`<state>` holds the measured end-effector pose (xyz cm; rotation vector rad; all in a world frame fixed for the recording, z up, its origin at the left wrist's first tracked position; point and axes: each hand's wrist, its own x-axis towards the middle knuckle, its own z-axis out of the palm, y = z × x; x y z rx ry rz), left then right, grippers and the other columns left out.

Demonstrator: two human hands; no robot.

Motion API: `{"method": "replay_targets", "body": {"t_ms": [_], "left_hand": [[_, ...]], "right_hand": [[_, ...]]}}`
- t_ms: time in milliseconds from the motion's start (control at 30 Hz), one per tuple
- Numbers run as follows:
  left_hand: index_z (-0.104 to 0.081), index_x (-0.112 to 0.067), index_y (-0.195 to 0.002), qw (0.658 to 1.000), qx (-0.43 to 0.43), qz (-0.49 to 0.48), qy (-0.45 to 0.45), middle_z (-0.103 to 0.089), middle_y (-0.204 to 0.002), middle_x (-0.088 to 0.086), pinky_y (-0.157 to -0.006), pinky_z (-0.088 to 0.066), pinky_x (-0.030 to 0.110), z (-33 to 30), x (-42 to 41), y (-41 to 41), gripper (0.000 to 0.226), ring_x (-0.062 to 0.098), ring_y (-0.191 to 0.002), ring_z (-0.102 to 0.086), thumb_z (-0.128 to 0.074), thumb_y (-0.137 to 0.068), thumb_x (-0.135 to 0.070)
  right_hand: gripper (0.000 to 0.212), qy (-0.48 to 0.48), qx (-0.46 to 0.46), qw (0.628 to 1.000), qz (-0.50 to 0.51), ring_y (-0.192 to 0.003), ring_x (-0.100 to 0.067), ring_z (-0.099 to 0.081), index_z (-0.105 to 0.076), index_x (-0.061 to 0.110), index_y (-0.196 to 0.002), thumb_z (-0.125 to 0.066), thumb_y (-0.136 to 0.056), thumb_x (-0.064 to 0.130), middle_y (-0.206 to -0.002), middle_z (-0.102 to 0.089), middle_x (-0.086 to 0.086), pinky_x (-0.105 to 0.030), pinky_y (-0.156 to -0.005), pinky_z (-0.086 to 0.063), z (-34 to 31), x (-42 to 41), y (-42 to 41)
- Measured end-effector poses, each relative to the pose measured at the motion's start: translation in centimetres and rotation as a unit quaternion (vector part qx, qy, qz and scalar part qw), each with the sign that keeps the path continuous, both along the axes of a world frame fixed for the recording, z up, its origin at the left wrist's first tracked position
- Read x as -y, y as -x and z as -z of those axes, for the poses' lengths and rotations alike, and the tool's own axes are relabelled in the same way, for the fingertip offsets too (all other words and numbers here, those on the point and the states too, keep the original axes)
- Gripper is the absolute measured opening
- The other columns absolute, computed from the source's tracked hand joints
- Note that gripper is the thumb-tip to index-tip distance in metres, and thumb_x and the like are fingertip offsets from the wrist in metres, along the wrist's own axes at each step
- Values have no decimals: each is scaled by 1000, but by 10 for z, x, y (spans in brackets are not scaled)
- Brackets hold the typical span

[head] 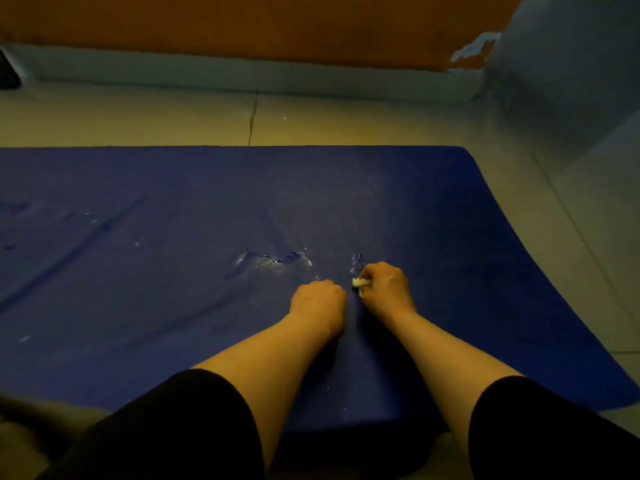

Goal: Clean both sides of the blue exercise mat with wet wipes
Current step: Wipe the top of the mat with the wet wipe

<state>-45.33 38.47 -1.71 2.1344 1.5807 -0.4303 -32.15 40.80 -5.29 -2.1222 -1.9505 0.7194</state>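
The blue exercise mat (173, 202) lies flat on the floor and fills the middle of the view. Its surface is worn, with small torn holes and pale marks (273, 261) near the centre. My right hand (384, 285) grips a small crumpled white wet wipe (360, 282) and holds it down on the mat beside the torn patch. My left hand (318, 301) is curled into a fist and rests on the mat right next to the right hand; whether it holds anything is hidden.
Pale tiled floor (311, 119) runs beyond the mat to an orange wall (242, 22) with a light skirting. A grey block (571, 64) stands at the far right corner. The mat's right end (519, 237) is rounded. My black sleeves sit at the bottom.
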Motion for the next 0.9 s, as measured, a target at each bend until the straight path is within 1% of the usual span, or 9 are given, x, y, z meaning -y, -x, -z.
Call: {"method": "replay_targets", "body": {"t_ms": [200, 300, 400, 533, 633, 700, 767, 833, 900], "left_hand": [[-57, -9, -105, 998, 24, 42, -36, -62, -112, 11, -70, -35, 32, 8, -27, 3, 14, 30, -101, -60, -53, -93, -16], [-56, -12, -106, 998, 49, 18, -37, -58, -116, 10, -74, -30, 30, 21, -36, 9, 18, 28, -103, -57, -56, -93, -23], [-57, -11, -108, 996, 75, -11, -50, -50, -118, 8, -77, -28, 29, 30, -34, 8, 19, 27, -105, -51, -54, -94, -23], [-58, -10, -114, 997, 70, -15, -27, -48, -123, 9, -104, -27, 35, 32, -50, 5, 23, 28, -114, -46, -53, -93, -18], [-56, -15, -122, 999, 50, 5, -10, -50, -125, 8, -116, -18, 39, 31, -68, 5, 30, 26, -117, -48, -54, -93, -22], [-46, -15, -132, 998, 52, 18, -20, -48, -129, 7, -117, -16, 36, 35, -76, 8, 45, 25, -120, -48, -60, -90, -27], [-32, -12, -143, 998, 61, 20, -23, -39, -137, 8, -113, -21, 34, 41, -85, 13, 73, 26, -123, -43, -68, -85, -36], [-26, -12, -147, 998, 59, 20, -26, -27, -145, 9, -110, -25, 34, 46, -91, 18, 89, 28, -127, -36, -73, -79, -46], [-26, -13, -147, 998, 41, 41, -30, -14, -155, 11, -116, -17, 36, 47, -98, 20, 98, 30, -138, -23, -75, -73, -54]], "right_hand": [[7, -23, 70, 995, 74, -85, -30, -54, -58, 2, -91, -53, -89, 6, -100, -57, -14, -31, -62, -34, 8, -19, -20], [3, -6, 63, 998, -15, -77, -21, -46, -53, 5, -89, -51, -89, 6, -96, -54, -10, -30, -63, -34, 11, -24, -1], [7, 58, 69, 988, -125, -83, -23, -52, -56, 7, -92, -52, -91, 13, -98, -55, -9, -33, -69, -42, 1, -34, -9], [12, 133, 108, 943, -284, -93, -25, -55, -59, 8, -97, -52, -91, 17, -103, -56, -7, -31, -74, -43, -15, -61, -13], [11, 107, 84, 932, -336, -90, -23, -54, -61, 9, -95, -54, -87, 11, -97, -56, -6, -31, -72, -42, -4, -65, -9], [11, 34, 32, 948, -313, -84, -26, -57, -63, 9, -87, -61, -79, 3, -89, -58, -6, -37, -70, -48, 15, -62, -12], [22, -69, -22, 976, -203, -75, -27, -60, -64, 11, -76, -69, -66, -8, -80, -60, -4, -38, -61, -51, 36, -69, -28], [28, -145, -25, 983, -107, -70, -28, -59, -65, 9, -74, -71, -62, -15, -78, -61, -5, -37, -59, -51, 45, -74, -51], [23, -172, -13, 985, -31, -70, -29, -59, -65, 6, -74, -70, -66, -14, -78, -61, -8, -39, -58, -50, 45, -75, -64]]}}
